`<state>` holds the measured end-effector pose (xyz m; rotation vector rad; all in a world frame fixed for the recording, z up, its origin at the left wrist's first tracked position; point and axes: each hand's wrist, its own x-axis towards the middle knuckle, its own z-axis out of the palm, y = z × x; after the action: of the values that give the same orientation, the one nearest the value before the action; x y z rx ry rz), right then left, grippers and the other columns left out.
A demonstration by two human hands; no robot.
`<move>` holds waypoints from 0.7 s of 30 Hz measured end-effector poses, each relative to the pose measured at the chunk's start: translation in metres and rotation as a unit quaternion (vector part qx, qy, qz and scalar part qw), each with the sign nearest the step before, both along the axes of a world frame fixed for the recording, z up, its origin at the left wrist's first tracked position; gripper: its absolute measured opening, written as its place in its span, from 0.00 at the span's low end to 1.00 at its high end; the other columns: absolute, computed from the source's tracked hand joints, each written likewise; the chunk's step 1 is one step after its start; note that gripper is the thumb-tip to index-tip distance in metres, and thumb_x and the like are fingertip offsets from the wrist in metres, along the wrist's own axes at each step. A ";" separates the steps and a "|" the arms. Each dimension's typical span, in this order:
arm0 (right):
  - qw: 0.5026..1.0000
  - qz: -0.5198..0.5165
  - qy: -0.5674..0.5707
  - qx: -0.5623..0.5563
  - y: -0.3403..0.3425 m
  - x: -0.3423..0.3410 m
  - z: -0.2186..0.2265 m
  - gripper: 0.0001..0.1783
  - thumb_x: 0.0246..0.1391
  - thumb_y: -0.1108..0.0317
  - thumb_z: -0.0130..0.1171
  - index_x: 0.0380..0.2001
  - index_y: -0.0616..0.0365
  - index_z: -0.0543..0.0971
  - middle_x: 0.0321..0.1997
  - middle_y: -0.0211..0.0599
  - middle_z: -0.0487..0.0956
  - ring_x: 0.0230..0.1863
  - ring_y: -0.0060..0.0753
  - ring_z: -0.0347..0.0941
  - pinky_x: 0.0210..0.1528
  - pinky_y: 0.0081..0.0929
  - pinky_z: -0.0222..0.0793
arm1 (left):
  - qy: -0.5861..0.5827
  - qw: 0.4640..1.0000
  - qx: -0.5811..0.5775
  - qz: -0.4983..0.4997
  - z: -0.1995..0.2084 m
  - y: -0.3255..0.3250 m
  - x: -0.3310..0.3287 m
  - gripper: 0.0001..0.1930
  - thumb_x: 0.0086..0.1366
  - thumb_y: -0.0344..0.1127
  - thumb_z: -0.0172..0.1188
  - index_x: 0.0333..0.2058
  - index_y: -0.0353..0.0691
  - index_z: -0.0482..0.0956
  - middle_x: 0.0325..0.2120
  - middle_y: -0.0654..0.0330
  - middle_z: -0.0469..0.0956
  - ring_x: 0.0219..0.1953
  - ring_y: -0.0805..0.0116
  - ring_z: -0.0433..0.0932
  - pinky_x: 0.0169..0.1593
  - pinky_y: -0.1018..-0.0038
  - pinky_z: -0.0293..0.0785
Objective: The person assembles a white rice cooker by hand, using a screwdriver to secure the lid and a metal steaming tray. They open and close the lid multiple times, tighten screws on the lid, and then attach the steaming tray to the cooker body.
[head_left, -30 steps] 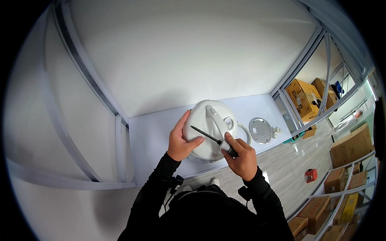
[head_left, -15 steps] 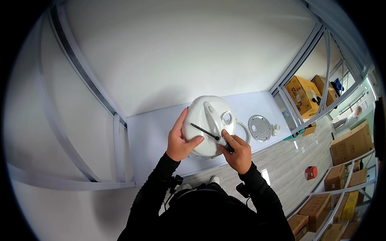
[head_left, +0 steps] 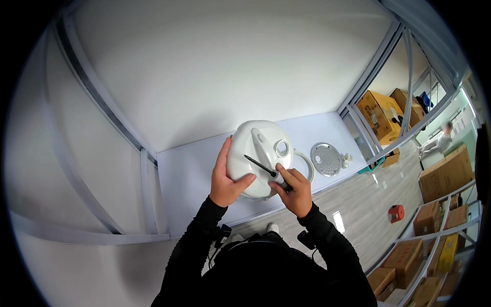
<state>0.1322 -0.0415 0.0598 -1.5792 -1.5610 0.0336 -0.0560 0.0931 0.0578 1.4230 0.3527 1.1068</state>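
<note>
A white, domed rice cooker lid (head_left: 243, 161) faces me above the table, with a raised handle bar and a round steam vent (head_left: 282, 148) on its top. What lies beneath it is hidden. My left hand (head_left: 227, 181) grips its left side, thumb on top and fingers round the edge. In my right hand (head_left: 295, 190) is a screwdriver (head_left: 262, 166) with a dark shaft and a grey and black handle. The shaft lies slanted across the lid's top, its tip pointing up and left. My right fingers are closed round the handle near the lid's right front.
On the white table (head_left: 186, 176), a pale ring (head_left: 310, 166) lies partly behind the lid. Right of it are a perforated metal disc (head_left: 326, 159) and small white parts (head_left: 347, 160). Frame posts and a wall enclose the table. Boxes (head_left: 404, 261) fill shelves at right; a person (head_left: 441, 140) is far off.
The lid and both hands have shifted slightly left in the view. The screwdriver's shaft has turned a little steeper across the lid. Both grips stay the same.
</note>
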 end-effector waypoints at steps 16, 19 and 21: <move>0.995 0.063 0.073 0.004 -0.002 0.013 -0.009 0.37 0.49 0.69 0.77 0.64 0.52 0.78 0.44 0.43 0.82 0.39 0.39 0.79 0.41 0.31 0.75 | 0.018 0.999 0.047 0.006 -0.002 0.001 0.001 0.56 0.54 0.25 0.72 0.75 0.33 0.44 0.73 0.48 0.57 0.72 0.58 0.63 0.71 0.61 0.65; 0.984 0.052 0.173 -0.002 -0.002 0.023 -0.016 0.31 0.56 0.67 0.73 0.62 0.59 0.77 0.44 0.44 0.82 0.42 0.38 0.79 0.44 0.30 0.74 | 0.028 0.997 0.075 0.015 -0.005 0.005 -0.001 0.58 0.54 0.29 0.75 0.75 0.32 0.43 0.74 0.48 0.54 0.73 0.57 0.60 0.72 0.61 0.63; 0.985 0.027 0.171 0.025 0.002 0.035 -0.020 0.27 0.59 0.65 0.70 0.59 0.62 0.77 0.45 0.43 0.81 0.43 0.36 0.78 0.47 0.29 0.73 | 0.023 0.998 0.065 0.008 -0.003 0.003 -0.001 0.59 0.53 0.31 0.77 0.75 0.32 0.43 0.75 0.47 0.52 0.73 0.56 0.59 0.73 0.60 0.61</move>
<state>0.1673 -0.0392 0.0397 -1.4069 -1.3221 0.2798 -0.0570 0.0959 0.0550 1.5648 0.3313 1.1274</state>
